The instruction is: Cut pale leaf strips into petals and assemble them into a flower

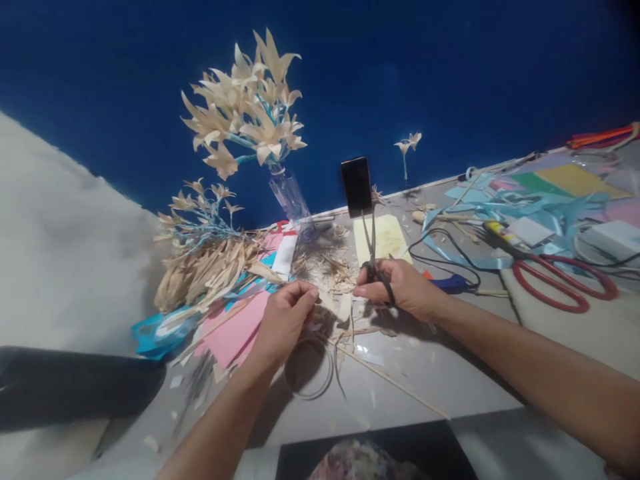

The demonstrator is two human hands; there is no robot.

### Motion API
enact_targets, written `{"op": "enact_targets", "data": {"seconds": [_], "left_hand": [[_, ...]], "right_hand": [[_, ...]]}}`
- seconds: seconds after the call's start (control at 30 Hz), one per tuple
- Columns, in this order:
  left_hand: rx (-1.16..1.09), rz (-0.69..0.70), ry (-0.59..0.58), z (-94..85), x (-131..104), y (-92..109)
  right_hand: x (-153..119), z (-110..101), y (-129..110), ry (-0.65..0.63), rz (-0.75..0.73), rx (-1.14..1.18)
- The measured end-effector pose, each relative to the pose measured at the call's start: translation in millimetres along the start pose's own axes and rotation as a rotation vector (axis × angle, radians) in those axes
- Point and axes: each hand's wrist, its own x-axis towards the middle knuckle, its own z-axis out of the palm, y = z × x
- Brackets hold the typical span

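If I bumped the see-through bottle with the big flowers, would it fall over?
Probably, yes: the wide flower bunch sits high above the slim bottle. It may feel light too, since the bottle looks like thin plastic and seems to hold no water.

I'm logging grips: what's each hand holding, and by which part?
Right hand: scissors, by the handles. Left hand: a pale strip, by one end.

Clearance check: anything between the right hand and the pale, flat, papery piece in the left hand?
Nothing visible clearly blocks it. A small, whitish, flat scrap shows between the papery piece and the right hand, its height unclear. The black-handled metal scissors held there point away from the person.
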Motion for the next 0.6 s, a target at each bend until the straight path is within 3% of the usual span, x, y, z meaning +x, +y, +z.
{"op": "enact_targets", "data": {"seconds": [0.13,0.3,0.5,0.6], "left_hand": [[-0.264,-0.059,-0.022,18.1,-5,10],[-0.277,-0.05,-0.031,31.7,-3,13],[0.058,0.175,0.005,26.8,-3,20],[0.181,0.225,0.036,28.3,-2,17]], "right_hand": [[-9,14,4,-0.111,0.012,0.105],[-12,23,7,0.064,-0.061,0.073],[-8,16,4,0.076,-0.064,-0.038],[-7,16,6,0.082,-0.073,-0.088]]}}
